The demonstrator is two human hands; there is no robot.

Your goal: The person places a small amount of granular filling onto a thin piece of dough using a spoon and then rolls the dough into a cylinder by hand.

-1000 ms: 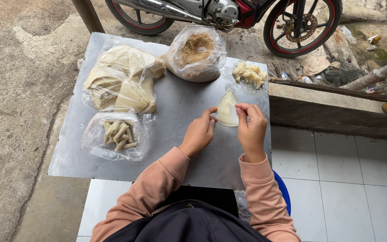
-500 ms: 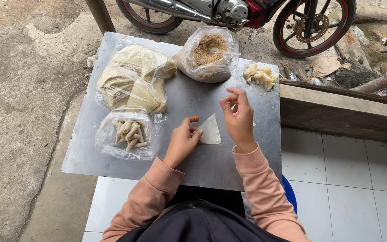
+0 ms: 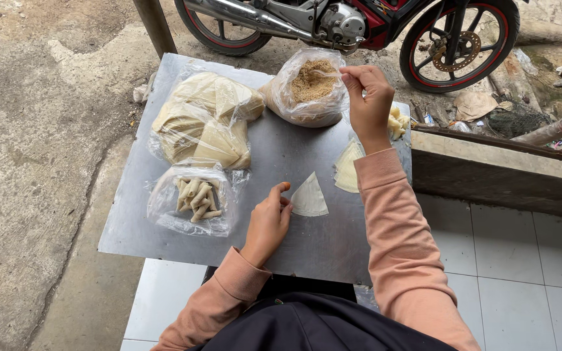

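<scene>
Right hand [image 3: 367,97] up at the crumb bag [image 3: 307,88], left hand [image 3: 269,220] down by a wrapper [image 3: 309,197] on the metal tray [image 3: 307,250].

Right hand reaching far across the tray, fingertips pinched on something small at the bag's open mouth — too small to make out. Left hand resting on the tray near the body, fingers loosely curled and holding nothing, tips just touching the left edge of the pale triangular wrapper lying flat. More wrappers [image 3: 346,168] stacked just right of it, partly under the right sleeve. Far left — a big clear bag of folded sheets [image 3: 203,117]; nearer, a smaller bag of finished rolls [image 3: 195,198]. Small pale pieces [image 3: 397,122] at the far right edge, behind the right wrist. Motorbike [image 3: 359,23] parked beyond the tray.
</scene>
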